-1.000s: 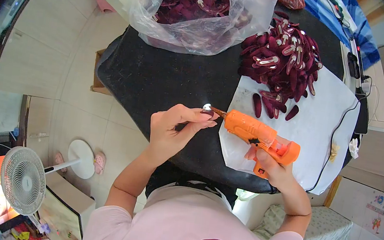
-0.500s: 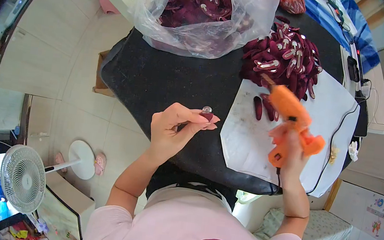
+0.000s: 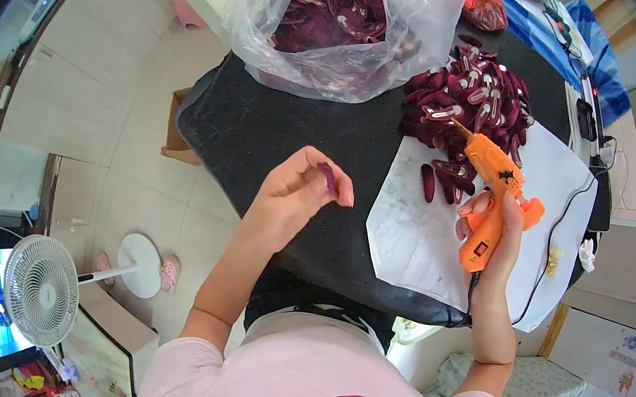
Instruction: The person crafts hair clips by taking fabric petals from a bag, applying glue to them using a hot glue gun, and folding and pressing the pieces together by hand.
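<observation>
In the head view, my left hand (image 3: 298,196) pinches a dark red velvet hair clip (image 3: 328,179) over the black table cover. Only its velvet side shows. My right hand (image 3: 502,231) is wrapped round the handle of an orange hot glue gun (image 3: 493,161), whose nozzle points up and left. The nozzle tip is close to a heap of dark red velvet snap clips (image 3: 480,95) with silvery metal parts. A few loose clips (image 3: 453,180) lie on the white sheet (image 3: 408,246) left of the gun.
A clear plastic bag (image 3: 301,80) full of similar clips stands at the table's far side. Behind the heap is a red bag (image 3: 486,4). The glue gun's black cord (image 3: 565,215) runs over the sheet. A standing fan (image 3: 41,290) is at the left.
My left hand has turned and shifted slightly left, so the clip's shiny end no longer shows. The glue gun has moved a little right and is now sharp instead of blurred.
</observation>
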### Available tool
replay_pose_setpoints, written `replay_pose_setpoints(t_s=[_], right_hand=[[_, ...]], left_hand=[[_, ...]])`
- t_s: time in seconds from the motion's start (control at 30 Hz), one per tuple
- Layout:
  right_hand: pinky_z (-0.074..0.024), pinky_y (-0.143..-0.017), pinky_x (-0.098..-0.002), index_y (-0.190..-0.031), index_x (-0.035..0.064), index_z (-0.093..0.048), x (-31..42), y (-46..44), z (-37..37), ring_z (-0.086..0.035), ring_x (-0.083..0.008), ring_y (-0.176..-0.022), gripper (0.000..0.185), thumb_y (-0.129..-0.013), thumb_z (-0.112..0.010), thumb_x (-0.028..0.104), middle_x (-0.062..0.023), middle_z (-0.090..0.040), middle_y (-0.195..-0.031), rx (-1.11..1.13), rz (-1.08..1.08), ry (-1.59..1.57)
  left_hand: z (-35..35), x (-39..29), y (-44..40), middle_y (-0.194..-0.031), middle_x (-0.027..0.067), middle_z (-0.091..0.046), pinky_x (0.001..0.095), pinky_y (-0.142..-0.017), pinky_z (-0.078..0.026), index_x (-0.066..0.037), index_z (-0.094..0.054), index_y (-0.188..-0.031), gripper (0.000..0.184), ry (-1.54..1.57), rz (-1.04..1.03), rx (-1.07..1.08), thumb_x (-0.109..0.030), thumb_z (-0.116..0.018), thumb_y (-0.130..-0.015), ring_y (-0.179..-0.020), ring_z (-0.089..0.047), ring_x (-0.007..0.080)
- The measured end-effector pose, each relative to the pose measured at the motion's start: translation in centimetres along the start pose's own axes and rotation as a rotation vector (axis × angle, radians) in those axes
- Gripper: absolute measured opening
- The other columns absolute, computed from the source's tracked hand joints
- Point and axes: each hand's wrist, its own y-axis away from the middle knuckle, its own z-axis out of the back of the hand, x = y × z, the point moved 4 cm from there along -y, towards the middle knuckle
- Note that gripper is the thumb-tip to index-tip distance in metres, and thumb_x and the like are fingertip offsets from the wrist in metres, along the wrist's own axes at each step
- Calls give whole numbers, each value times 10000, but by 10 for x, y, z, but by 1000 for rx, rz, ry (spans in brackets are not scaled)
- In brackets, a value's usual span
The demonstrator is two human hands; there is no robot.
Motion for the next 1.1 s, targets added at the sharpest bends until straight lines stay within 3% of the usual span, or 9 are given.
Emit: replay_pose_setpoints(t_s=[0.03,0.13,0.33,0.73,0.83,0.93,1.03,1.1], right_hand=[[-425,-510,-274,-874,56,-521,1,1,-2,-608,-157,-681,345,-921,-477,395,-51,-567,-719,-16,0,7],[-430,-513,-274,-928,54,-518,3,3,-3,-609,-153,-690,345,-921,-479,398,-41,-566,-732,-38,-7,20],[-435,-517,-273,-921,51,-522,-1,1,0,-610,-150,-692,347,-926,-474,394,-42,-566,-733,17,-31,18],[-425,-512,-264,-827,54,-536,-1,1,-4,-541,-131,-578,375,-929,-461,408,-86,-598,-715,6,-52,64],[-418,-502,-258,-825,55,-540,-2,1,-5,-525,-128,-546,373,-927,-464,406,-96,-604,-702,13,-69,56],[-414,-496,-256,-828,57,-541,-5,0,-3,-517,-127,-530,367,-926,-466,403,-100,-608,-694,31,-87,43],[-412,-495,-255,-837,58,-541,-5,0,-3,-520,-125,-531,362,-926,-466,400,-98,-609,-693,29,-84,39],[-412,-496,-255,-844,58,-541,-4,1,-5,-525,-124,-540,358,-926,-468,399,-94,-610,-697,7,-84,39]], left_hand=[[-3,2,0,-827,67,-576,297,-760,-427,2,-515,-1134,224,163,37,-12,-153,-450,-988,-778,-539,148],[2,10,-2,-754,17,-463,277,-679,-372,11,-525,-1113,316,275,26,86,-261,-406,-1006,-692,-424,115],[2,11,1,-680,-11,-393,264,-632,-329,4,-542,-954,396,149,19,75,-368,-411,-989,-638,-355,101],[17,11,2,-600,4,-395,263,-562,-278,-32,-491,-698,328,144,-25,0,-191,-450,-983,-582,-332,100],[20,10,1,-590,-1,-392,254,-553,-275,-15,-541,-740,310,185,-53,-73,-189,-456,-982,-565,-322,94],[20,14,2,-581,-23,-382,238,-540,-274,17,-594,-1068,329,218,2,7,-260,-430,-1000,-543,-309,80],[6,6,0,-546,-41,-354,229,-521,-275,9,-339,-1403,553,467,64,61,-375,-370,-1005,-524,-297,71],[10,7,1,-520,-39,-330,232,-508,-275,-6,-205,-1449,628,640,84,123,-426,-329,-1000,-517,-301,76]])
